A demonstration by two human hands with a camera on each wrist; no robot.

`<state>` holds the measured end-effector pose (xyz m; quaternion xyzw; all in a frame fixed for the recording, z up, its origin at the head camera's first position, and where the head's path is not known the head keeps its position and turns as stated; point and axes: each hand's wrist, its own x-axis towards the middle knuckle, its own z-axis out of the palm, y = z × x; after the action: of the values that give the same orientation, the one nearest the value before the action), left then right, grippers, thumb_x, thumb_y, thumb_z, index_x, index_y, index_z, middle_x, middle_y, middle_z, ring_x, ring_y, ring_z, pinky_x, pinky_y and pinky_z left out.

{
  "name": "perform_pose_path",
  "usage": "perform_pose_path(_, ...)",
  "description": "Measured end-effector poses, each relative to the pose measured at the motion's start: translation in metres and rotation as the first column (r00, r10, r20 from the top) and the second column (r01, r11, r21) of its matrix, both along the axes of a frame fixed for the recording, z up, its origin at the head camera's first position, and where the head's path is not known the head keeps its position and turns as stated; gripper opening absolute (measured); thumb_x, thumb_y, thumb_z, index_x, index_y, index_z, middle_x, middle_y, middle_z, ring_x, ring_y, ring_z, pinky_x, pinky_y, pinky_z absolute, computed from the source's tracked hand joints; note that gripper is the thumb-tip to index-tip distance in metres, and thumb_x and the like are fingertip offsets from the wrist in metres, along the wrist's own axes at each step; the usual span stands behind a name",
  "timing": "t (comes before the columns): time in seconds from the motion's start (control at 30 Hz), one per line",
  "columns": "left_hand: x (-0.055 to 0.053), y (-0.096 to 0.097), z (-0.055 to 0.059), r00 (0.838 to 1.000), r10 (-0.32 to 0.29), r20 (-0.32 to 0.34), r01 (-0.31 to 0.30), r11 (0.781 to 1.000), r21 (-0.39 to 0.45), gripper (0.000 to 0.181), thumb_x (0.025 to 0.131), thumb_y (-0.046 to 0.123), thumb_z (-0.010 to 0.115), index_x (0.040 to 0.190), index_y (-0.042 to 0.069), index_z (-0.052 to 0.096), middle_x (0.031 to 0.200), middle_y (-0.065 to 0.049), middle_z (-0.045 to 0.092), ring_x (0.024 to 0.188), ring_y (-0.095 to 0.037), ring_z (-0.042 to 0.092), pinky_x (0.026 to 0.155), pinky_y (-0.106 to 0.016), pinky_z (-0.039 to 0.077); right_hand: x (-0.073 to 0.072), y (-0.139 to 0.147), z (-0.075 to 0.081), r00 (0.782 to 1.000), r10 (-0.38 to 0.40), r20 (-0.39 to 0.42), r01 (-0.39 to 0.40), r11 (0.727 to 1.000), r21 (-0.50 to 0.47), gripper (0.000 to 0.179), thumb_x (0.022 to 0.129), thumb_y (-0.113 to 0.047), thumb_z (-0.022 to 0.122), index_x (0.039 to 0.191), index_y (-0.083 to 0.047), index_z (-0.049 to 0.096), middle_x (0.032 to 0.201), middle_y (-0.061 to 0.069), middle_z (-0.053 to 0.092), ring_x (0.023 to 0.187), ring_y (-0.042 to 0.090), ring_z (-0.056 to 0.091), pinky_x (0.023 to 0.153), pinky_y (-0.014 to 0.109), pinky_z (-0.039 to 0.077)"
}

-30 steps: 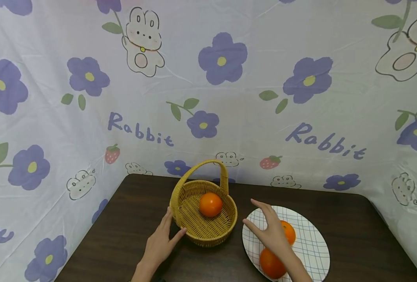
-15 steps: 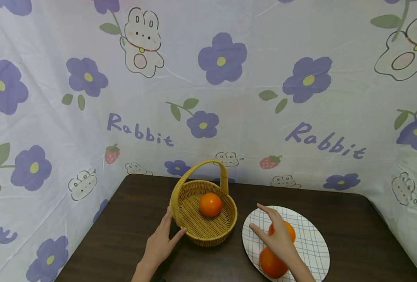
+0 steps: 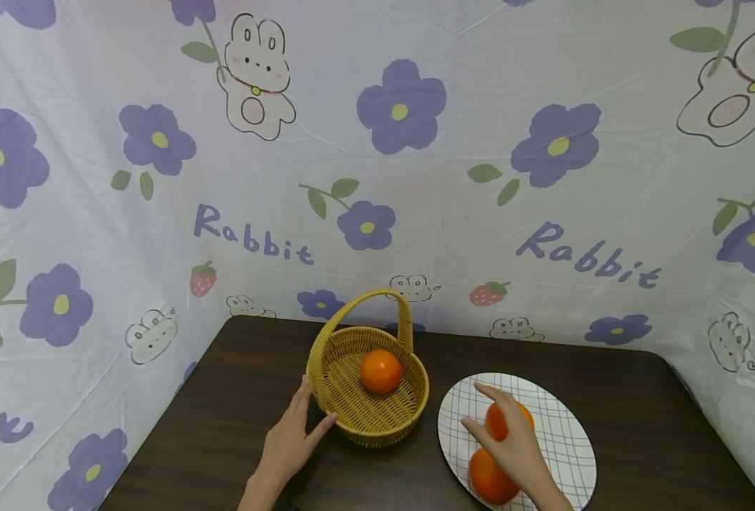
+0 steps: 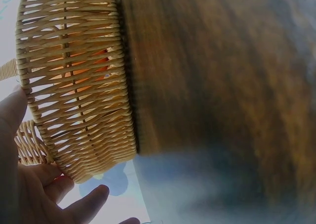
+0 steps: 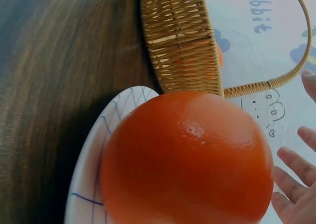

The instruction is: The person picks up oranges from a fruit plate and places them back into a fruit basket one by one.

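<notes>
My left hand [image 3: 288, 440] touches the left side of a yellow wicker basket [image 3: 372, 434], thumb near the front of the rim and extended fingers by the handle's base. One orange [image 3: 380, 371] sits inside the basket. To the right, a white plate with a blue grid [image 3: 569, 443] bears two more oranges: a nearer orange [image 3: 489, 479] and a farther orange [image 3: 496, 424], partly hidden by my right hand [image 3: 516, 447]. That hand is over the plate, thumb and fingers spread apart, holding nothing. In the right wrist view, an orange [image 5: 187, 155] fills the middle, with the fingers beyond it.
Basket and plate stand on a dark wooden table [image 3: 224, 411]. The basket's tall handle [image 3: 405, 319] arches over it. Behind and at both sides hangs a white cloth [image 3: 454, 206] printed with flowers and rabbits.
My right hand has moved to the right and slightly toward me, from the plate's left part to over the oranges. The left hand and basket have stayed in place.
</notes>
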<state>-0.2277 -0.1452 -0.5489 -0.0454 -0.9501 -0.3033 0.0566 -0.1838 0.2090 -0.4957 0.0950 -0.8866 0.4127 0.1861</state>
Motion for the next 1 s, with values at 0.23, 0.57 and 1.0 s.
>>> perform_pose_path(0.23, -0.001, 0.000, -0.001, 1.000, -0.001, 0.008, 0.001, 1.000, -0.001, 0.083, 0.086, 0.063, 0.049, 0.150, 0.030, 0.008, 0.155, 0.007, 0.013, 0.112, -0.034, 0.055, 0.046, -0.029, 0.035, 0.008, 0.004, -0.003, 0.999, -0.019, 0.042, 0.020, 1.000, -0.016, 0.054, 0.082, -0.036, 0.070, 0.130, -0.020, 0.051, 0.131, 0.006, 0.051, 0.120, 0.030, 0.046, 0.092, 0.061, 0.037)
perform_pose_path(0.57, -0.001, 0.000, -0.002, 1.000, -0.006, -0.008, 0.006, 1.000, 0.006, 0.082, 0.086, 0.062, 0.049, 0.150, 0.030, 0.008, 0.155, 0.006, 0.013, 0.116, -0.035, 0.053, 0.048, -0.029, 0.038, 0.015, 0.011, -0.007, 1.000, -0.019, -0.013, 0.019, 1.000, -0.014, 0.053, 0.081, -0.025, 0.073, 0.129, -0.022, 0.052, 0.127, 0.005, 0.052, 0.113, 0.028, 0.052, 0.089, 0.056, 0.043)
perform_pose_path(1.0, 0.000, 0.000, -0.002, 1.000, -0.005, -0.012, 0.005, 1.000, -0.002, 0.081, 0.087, 0.061, 0.049, 0.150, 0.030, 0.009, 0.156, 0.005, 0.013, 0.119, -0.034, 0.050, 0.053, -0.033, 0.042, 0.026, 0.017, -0.015, 0.999, -0.025, 0.024, 0.026, 0.998, -0.049, 0.050, 0.082, -0.025, 0.072, 0.128, -0.022, 0.052, 0.128, 0.003, 0.050, 0.109, 0.029, 0.054, 0.086, 0.057, 0.044)
